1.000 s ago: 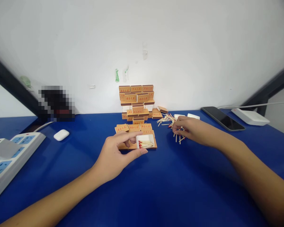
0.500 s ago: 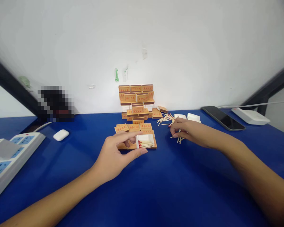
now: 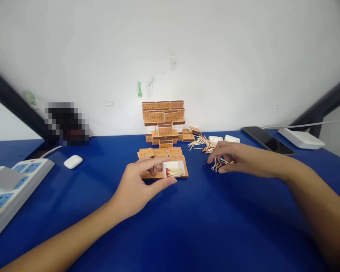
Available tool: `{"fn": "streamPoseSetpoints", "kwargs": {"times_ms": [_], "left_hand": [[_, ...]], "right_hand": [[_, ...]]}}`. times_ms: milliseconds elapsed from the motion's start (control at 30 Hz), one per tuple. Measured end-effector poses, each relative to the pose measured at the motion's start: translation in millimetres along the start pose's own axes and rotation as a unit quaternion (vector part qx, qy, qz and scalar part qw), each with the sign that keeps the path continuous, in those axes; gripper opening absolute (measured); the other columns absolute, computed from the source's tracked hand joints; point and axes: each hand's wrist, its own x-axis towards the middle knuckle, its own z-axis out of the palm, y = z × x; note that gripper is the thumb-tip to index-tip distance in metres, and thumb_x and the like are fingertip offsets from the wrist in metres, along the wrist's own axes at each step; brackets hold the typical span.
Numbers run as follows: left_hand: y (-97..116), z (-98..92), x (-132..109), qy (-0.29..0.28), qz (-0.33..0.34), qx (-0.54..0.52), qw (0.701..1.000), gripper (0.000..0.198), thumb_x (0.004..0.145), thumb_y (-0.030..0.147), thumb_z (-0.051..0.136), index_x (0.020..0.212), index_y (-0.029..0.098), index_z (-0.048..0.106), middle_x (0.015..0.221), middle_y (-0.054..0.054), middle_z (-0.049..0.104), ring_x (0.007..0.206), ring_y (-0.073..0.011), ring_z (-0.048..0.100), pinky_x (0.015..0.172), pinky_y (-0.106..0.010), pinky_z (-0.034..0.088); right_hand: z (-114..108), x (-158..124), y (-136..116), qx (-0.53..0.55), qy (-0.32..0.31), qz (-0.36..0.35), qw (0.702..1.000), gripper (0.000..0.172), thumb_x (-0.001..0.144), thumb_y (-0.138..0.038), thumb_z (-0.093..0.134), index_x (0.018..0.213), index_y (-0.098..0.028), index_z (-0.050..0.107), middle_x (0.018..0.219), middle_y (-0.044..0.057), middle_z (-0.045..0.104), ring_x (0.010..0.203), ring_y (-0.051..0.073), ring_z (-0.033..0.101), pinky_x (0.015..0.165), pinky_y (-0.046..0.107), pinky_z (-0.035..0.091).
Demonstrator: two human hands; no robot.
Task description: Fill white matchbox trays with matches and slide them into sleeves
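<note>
Between thumb and fingers, my left hand [image 3: 140, 185] holds a white matchbox tray [image 3: 174, 165] with several red-tipped matches in its lower part. Flat matchboxes [image 3: 175, 151] lie right behind and beneath it. My right hand [image 3: 229, 156] is over a small group of loose matches [image 3: 215, 166], thumb and fingers apart, with nothing visibly gripped. A larger heap of matches [image 3: 198, 141] lies just behind, beside white trays [image 3: 231, 139]. Farther back, several matchboxes are stacked in a stepped structure [image 3: 163, 117] against the wall.
A few matchboxes [image 3: 188, 137] lie right of the stack. On the right are a black phone [image 3: 268, 141] and a white device with a cable [image 3: 302, 139]. On the left are a white earphone case [image 3: 73, 162] and a power strip [image 3: 42, 166]. A pixelated dark object stands behind them.
My right hand has shifted a little to the right and its fingers have spread, uncovering more of the loose matches. My left hand and the tray have stayed in place.
</note>
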Motion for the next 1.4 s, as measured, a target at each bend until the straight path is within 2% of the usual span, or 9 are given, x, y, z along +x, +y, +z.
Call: {"fn": "streamPoseSetpoints", "kwargs": {"times_ms": [100,200,367,567,733,867,1067,1300,1400], "left_hand": [[0.7,-0.2,0.1,-0.001,0.000,0.001,1.000,0.046,0.081,0.037,0.089,0.125,0.024,0.081,0.091,-0.004,0.075,0.078,-0.0155,0.065,0.079,-0.030,0.061],[1.5,-0.4,0.2,-0.002,0.001,0.002,1.000,0.046,0.081,0.037,0.090,0.125,0.024,0.081,0.090,-0.003,0.075,0.077,-0.0148,0.065,0.078,-0.028,0.061],[1.7,-0.8,-0.7,-0.001,0.001,0.003,1.000,0.048,0.080,0.037,0.090,0.125,0.023,0.081,0.088,-0.002,0.074,0.076,-0.0138,0.064,0.078,-0.027,0.060],[1.2,-0.7,-0.6,-0.007,-0.006,-0.002,1.000,0.049,0.081,0.039,0.089,0.127,0.023,0.080,0.088,-0.003,0.073,0.077,-0.0153,0.065,0.079,-0.029,0.060],[0.8,-0.7,0.5,-0.005,-0.003,0.002,1.000,0.049,0.082,0.038,0.089,0.127,0.024,0.080,0.089,-0.003,0.075,0.078,-0.0153,0.066,0.080,-0.029,0.060],[1.2,-0.3,0.5,-0.002,0.001,0.006,1.000,0.047,0.081,0.037,0.089,0.126,0.024,0.081,0.090,-0.003,0.076,0.078,-0.0153,0.067,0.080,-0.029,0.061],[1.5,0.0,0.4,-0.005,0.001,0.008,1.000,0.046,0.081,0.037,0.089,0.125,0.023,0.081,0.090,-0.004,0.076,0.078,-0.0159,0.067,0.079,-0.029,0.062],[1.1,-0.9,-0.1,-0.008,-0.002,-0.005,1.000,0.047,0.081,0.037,0.088,0.126,0.022,0.081,0.091,-0.004,0.075,0.081,-0.0159,0.068,0.080,-0.028,0.062],[0.7,-0.5,0.2,-0.010,-0.008,-0.006,1.000,0.048,0.081,0.037,0.088,0.126,0.022,0.080,0.091,-0.004,0.076,0.082,-0.0161,0.069,0.081,-0.028,0.062]], "right_hand": [[1.4,3.1,-0.5,-0.011,-0.015,0.006,1.000,0.025,0.090,-0.053,0.072,0.093,-0.029,0.078,0.101,0.008,0.066,0.086,0.025,0.062,0.076,0.039,0.049],[4.0,6.1,2.8,-0.022,-0.019,0.000,1.000,0.028,0.092,-0.053,0.068,0.084,-0.027,0.075,0.097,0.007,0.063,0.086,0.024,0.060,0.077,0.039,0.048],[7.8,3.2,4.4,-0.021,-0.033,0.025,0.999,0.029,0.094,-0.051,0.063,0.091,-0.024,0.073,0.102,0.009,0.067,0.087,0.024,0.061,0.077,0.038,0.049],[12.0,-4.2,-6.3,-0.060,-0.045,0.084,0.994,0.021,0.091,-0.042,0.060,0.094,-0.023,0.069,0.101,0.010,0.072,0.084,0.026,0.066,0.073,0.040,0.052],[15.2,-3.8,-13.0,-0.066,-0.019,0.088,0.994,0.016,0.084,-0.037,0.066,0.092,-0.023,0.070,0.097,0.009,0.073,0.082,0.026,0.067,0.071,0.039,0.052],[17.0,-0.4,-11.6,-0.061,-0.018,0.084,0.994,0.011,0.085,-0.034,0.066,0.089,-0.024,0.069,0.092,0.006,0.074,0.077,0.024,0.065,0.067,0.036,0.049],[18.5,5.2,-7.5,-0.070,0.029,0.032,0.997,0.009,0.088,-0.033,0.067,0.087,-0.025,0.071,0.084,0.004,0.073,0.074,0.021,0.065,0.065,0.033,0.045],[16.1,6.7,-26.2,-0.039,0.086,-0.037,0.995,0.037,0.098,-0.042,0.057,0.123,-0.025,0.078,0.096,0.007,0.077,0.076,0.021,0.066,0.068,0.035,0.047],[16.2,7.7,-37.0,-0.033,0.118,-0.071,0.990,0.032,0.099,-0.043,0.058,0.113,-0.027,0.081,0.093,0.006,0.077,0.071,0.019,0.064,0.066,0.034,0.045]]}}
